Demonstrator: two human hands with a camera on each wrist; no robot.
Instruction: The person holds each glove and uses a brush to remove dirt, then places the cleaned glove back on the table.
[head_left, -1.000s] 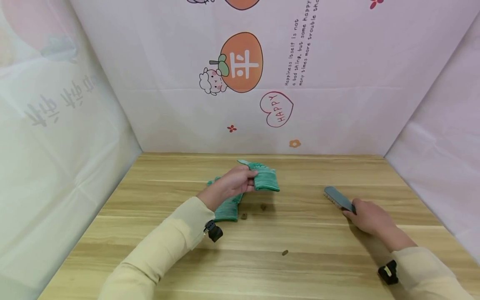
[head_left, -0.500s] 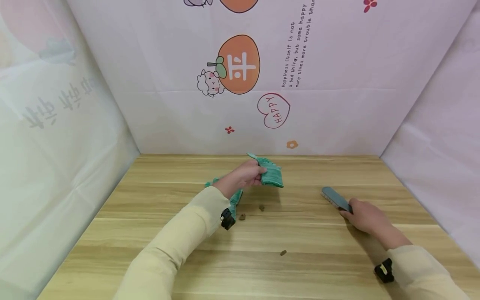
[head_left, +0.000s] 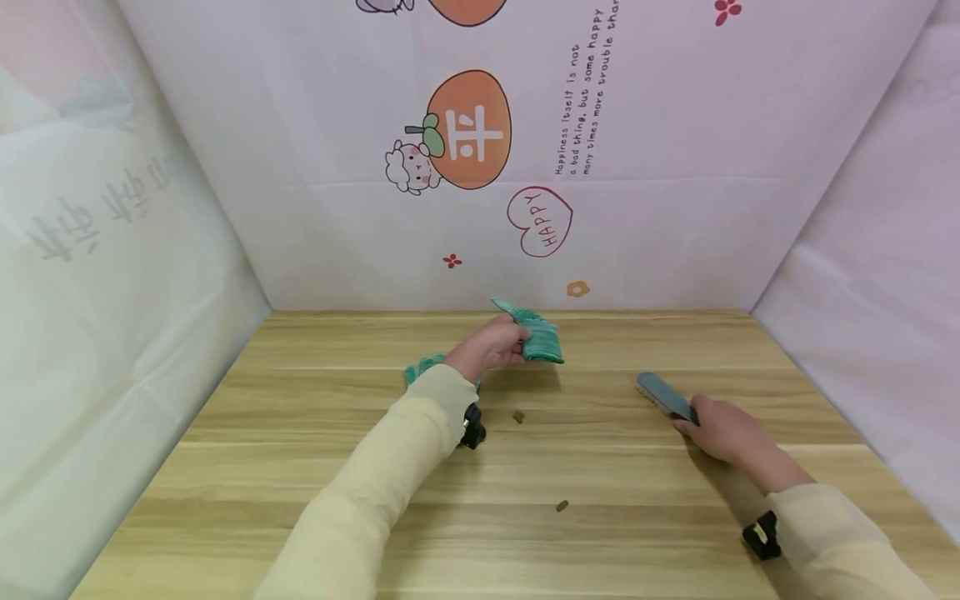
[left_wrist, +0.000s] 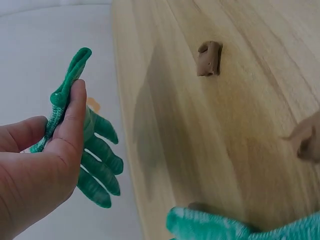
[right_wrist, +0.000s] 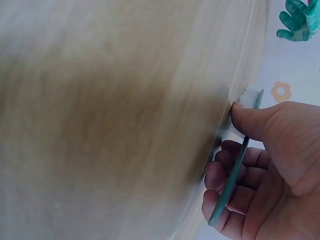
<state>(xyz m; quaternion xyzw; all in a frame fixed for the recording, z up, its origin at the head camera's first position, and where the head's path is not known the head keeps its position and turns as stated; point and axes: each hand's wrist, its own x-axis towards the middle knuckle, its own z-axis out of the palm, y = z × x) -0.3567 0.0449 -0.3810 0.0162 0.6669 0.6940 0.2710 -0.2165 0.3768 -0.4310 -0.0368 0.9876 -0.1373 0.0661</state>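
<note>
My left hand (head_left: 497, 343) pinches a green knitted glove (head_left: 542, 342) by its cuff, thumb on one side and fingers on the other. The glove is held up over the far part of the table, and its fingers dangle in the left wrist view (left_wrist: 102, 167). Another green glove (head_left: 422, 367) lies on the table, partly hidden behind my left forearm. On the right, my right hand (head_left: 727, 429) grips the handle of a blue-grey brush (head_left: 662, 392). Pale bristles (right_wrist: 248, 96) show beyond the thumb in the right wrist view.
Small brown lumps lie on the wooden table (head_left: 637, 542): one (head_left: 518, 417) near the middle, another (head_left: 562, 506) closer to the front. White printed sheets (head_left: 645, 233) stand along the back and both sides. A black wrist camera (head_left: 472, 427) sits under the left cuff.
My left hand has carried the glove away from me and slightly right. Its forearm now covers more of the lying glove and hides one brown lump. The right hand keeps its hold on the brush.
</note>
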